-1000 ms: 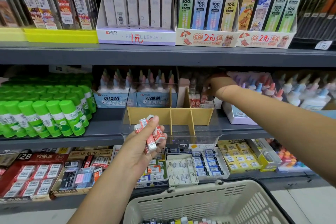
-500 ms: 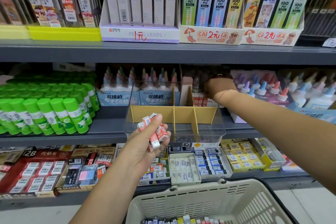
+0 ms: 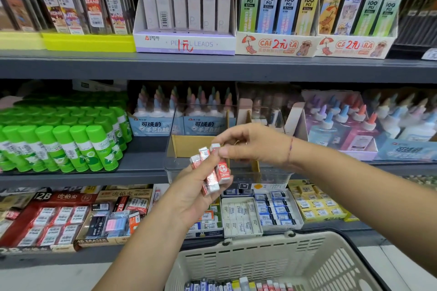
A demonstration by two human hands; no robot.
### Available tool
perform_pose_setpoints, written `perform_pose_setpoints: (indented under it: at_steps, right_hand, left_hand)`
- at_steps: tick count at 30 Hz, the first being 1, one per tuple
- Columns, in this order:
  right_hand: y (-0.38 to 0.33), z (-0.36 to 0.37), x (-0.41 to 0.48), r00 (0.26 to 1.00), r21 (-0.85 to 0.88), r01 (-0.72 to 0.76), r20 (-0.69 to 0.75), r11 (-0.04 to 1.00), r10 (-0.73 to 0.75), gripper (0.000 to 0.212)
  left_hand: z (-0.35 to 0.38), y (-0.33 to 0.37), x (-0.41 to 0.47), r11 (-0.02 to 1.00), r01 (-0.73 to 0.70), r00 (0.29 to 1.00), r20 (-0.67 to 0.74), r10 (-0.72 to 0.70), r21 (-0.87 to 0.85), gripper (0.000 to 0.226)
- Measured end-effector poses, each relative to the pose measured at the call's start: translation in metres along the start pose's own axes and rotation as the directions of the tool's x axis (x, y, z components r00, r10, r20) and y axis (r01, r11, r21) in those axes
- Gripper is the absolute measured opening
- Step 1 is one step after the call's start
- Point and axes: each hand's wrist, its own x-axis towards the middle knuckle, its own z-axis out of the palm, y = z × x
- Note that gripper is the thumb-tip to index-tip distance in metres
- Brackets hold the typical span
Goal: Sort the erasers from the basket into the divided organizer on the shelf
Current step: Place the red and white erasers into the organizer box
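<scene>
My left hand (image 3: 189, 194) holds a small bunch of red-and-white erasers (image 3: 214, 173) upright in front of the organizer. My right hand (image 3: 250, 146) pinches the top of one eraser in that bunch with thumb and fingers. The clear divided organizer (image 3: 184, 146) with tan cardboard dividers stands on the middle shelf behind both hands; its compartments are partly hidden by them. The beige basket (image 3: 260, 264) sits at the bottom, with several mixed erasers (image 3: 236, 286) lying in it.
Green glue sticks (image 3: 71, 144) crowd the shelf left of the organizer, glue bottles (image 3: 354, 125) stand behind and to the right. Boxes of erasers (image 3: 272, 208) fill the lower shelf. Pencil lead boxes (image 3: 186, 19) line the upper shelf.
My right hand has pulled back from the rear of the organizer to the erasers in my left hand and pinched one. My left hand has risen slightly.
</scene>
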Motion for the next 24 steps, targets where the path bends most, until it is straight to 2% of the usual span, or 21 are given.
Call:
perform_pose_setpoints:
  at_steps: [3, 5, 11, 13, 15, 18, 20, 22, 24]
  right_hand:
    - [0.004, 0.003, 0.001, 0.999, 0.179, -0.027, 0.039, 0.983, 0.020, 0.024]
    - [0.005, 0.004, -0.001, 0.998, 0.234, -0.031, 0.054, 0.972, 0.019, 0.026]
    - [0.001, -0.001, -0.008, 0.993, 0.214, -0.116, 0.030, 0.970, 0.112, 0.027]
    - [0.000, -0.018, -0.011, 0.989, 0.282, -0.114, -0.056, 0.953, 0.135, 0.025]
    - [0.001, -0.048, -0.012, 0.954, 0.300, -0.066, -0.260, 0.951, 0.149, 0.023]
    - [0.014, -0.092, -0.006, 0.826, 0.126, -0.095, -0.544, 0.988, 0.149, 0.027]
    - [0.024, -0.108, 0.004, 0.781, -0.155, -0.254, -0.616, 0.955, 0.108, 0.026]
    - [0.032, -0.113, 0.015, 0.819, -0.468, -0.422, -0.564, 0.776, 0.105, 0.029]
    - [0.038, -0.111, 0.024, 0.844, -0.616, -0.483, -0.518, 0.622, 0.142, 0.029]
  left_hand:
    - [0.000, -0.001, 0.000, 1.000, -0.003, 1.000, 0.004, 0.003, 0.014, 0.036]
    - [0.000, -0.002, 0.000, 0.999, -0.010, 1.000, -0.001, 0.010, 0.032, 0.036]
    - [0.000, -0.005, 0.002, 0.997, 0.005, 1.000, 0.019, -0.006, 0.082, 0.037]
    - [-0.001, -0.003, 0.004, 0.999, 0.017, 1.000, 0.025, -0.018, 0.032, 0.033]
    - [-0.003, 0.000, 0.005, 0.999, 0.022, 0.999, 0.036, -0.021, -0.043, 0.027]
    - [-0.005, 0.004, 0.004, 0.990, 0.036, 0.998, 0.049, -0.029, -0.133, 0.029]
    - [-0.004, 0.005, 0.003, 0.988, 0.041, 0.998, 0.063, -0.032, -0.150, 0.037]
    - [-0.003, 0.005, 0.003, 0.987, 0.042, 0.997, 0.069, -0.031, -0.153, 0.039]
    - [-0.003, 0.004, 0.004, 0.987, 0.044, 0.997, 0.071, -0.034, -0.153, 0.033]
